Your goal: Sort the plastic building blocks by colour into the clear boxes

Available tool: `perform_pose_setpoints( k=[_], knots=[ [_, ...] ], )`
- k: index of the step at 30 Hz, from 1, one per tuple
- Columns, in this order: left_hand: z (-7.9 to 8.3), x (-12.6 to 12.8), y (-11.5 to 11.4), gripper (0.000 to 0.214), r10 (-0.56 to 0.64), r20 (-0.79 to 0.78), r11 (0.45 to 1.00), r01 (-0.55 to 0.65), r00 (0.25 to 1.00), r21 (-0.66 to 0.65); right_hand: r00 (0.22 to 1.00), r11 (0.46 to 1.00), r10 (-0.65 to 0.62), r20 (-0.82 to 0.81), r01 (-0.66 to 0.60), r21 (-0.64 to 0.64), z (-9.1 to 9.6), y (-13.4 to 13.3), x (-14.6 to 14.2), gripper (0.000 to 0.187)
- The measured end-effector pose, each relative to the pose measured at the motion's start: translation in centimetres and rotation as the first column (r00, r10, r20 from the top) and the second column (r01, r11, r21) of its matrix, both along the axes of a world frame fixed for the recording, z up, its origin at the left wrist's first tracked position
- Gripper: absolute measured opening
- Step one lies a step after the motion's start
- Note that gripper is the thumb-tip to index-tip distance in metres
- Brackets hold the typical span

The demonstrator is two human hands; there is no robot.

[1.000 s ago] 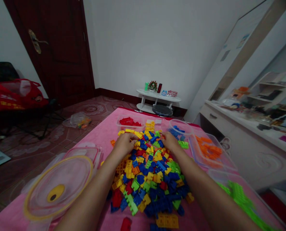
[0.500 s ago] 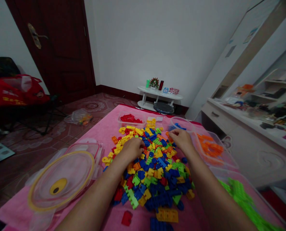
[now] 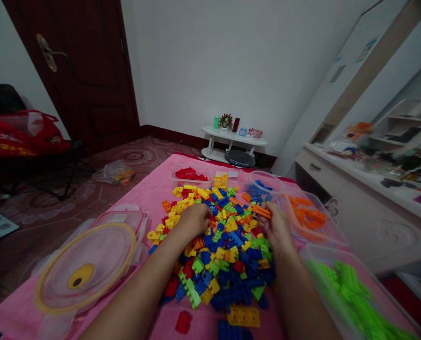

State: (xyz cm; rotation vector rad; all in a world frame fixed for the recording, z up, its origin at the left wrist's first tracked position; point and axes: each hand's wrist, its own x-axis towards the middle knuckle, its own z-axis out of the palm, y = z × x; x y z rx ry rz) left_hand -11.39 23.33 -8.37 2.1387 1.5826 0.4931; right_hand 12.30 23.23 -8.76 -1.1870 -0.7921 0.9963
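Note:
A heap of mixed plastic building blocks in yellow, blue, red, green and orange covers the middle of the pink cloth. My right hand is closed on an orange building block, a long studded one, at the heap's right side. On the left part of the heap rests my left hand, its fingers curled down among the blocks; whether they grip one is hidden. Close to my right hand stands a clear box of orange blocks.
Clear containers hold red blocks, blue blocks and green blocks. Stacked clear lids, the top one a yellow-rimmed lid, lie at left. A loose red block sits near the front. Beyond the table is a low white stand.
My right hand has come back toward me from the far right of the heap and turned, now holding a long orange block. My left hand has stayed nearly in place.

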Motion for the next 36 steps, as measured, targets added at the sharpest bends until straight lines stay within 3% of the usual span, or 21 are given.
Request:
perform_pose_setpoints(
  k=[2, 5, 10, 13, 16, 19, 24, 27, 30, 34, 36],
  knots=[
    [0.2, 0.2, 0.0, 0.021, 0.010, 0.047, 0.999, -0.012, 0.999, 0.044, 0.997, 0.999, 0.011, -0.077, -0.014, -0.035, 0.4, -0.4, -0.2, 0.028],
    [0.9, 1.1, -0.6, 0.029, -0.021, 0.204, 0.990, -0.007, 0.979, 0.139, 0.987, 0.989, 0.130, -0.100, -0.136, -0.062, 1.0, -1.2, -1.1, 0.033],
    [1.8, 3.1, -2.1, 0.057, -0.198, 0.535, 0.980, 0.170, 0.821, 0.102, 0.937, 0.933, 0.346, -0.043, -0.348, -0.085, 2.2, -2.7, -3.6, 0.037],
    [1.7, 3.4, -2.1, 0.045, -0.156, 0.589, 0.988, 0.131, 0.793, 0.084, 0.882, 0.884, 0.466, 0.068, -0.462, -0.066, 2.8, -3.2, -4.2, 0.037],
    [1.4, 3.1, -1.4, 0.040, -0.075, 0.629, 0.997, 0.069, 0.774, 0.033, 0.857, 0.871, 0.491, 0.157, -0.486, -0.070, 3.0, -3.5, -3.9, 0.035],
    [1.1, 2.8, -1.1, 0.038, -0.029, 0.652, 0.999, 0.038, 0.758, 0.000, 0.847, 0.862, 0.506, 0.162, -0.499, -0.089, 2.7, -3.5, -3.7, 0.035],
    [0.9, 2.9, -1.1, 0.033, -0.009, 0.703, 0.993, 0.090, 0.711, -0.079, 0.812, 0.822, 0.569, 0.132, -0.559, -0.106, 2.2, -3.8, -4.8, 0.033],
    [0.8, 2.6, -0.9, 0.026, -0.006, 0.706, 0.994, 0.082, 0.708, -0.074, 0.889, 0.890, 0.455, 0.048, -0.454, -0.030, 2.2, -3.7, -5.2, 0.032],
    [0.9, 2.2, -0.6, 0.024, -0.021, 0.675, 0.999, 0.046, 0.737, -0.019, 0.980, 0.982, 0.173, -0.098, -0.164, 0.098, 3.1, -2.5, -3.7, 0.029],
    [1.4, 1.7, -0.6, 0.023, -0.031, 0.694, 0.999, 0.047, 0.719, -0.004, 0.955, 0.979, -0.160, -0.251, 0.187, 0.084, 5.2, 0.9, 2.5, 0.015],
    [1.6, 1.7, -0.6, 0.023, -0.028, 0.700, 0.999, 0.044, 0.713, -0.005, 0.938, 0.950, -0.305, -0.162, 0.311, 0.013, 6.3, 2.5, 6.3, 0.007]
  ],
)
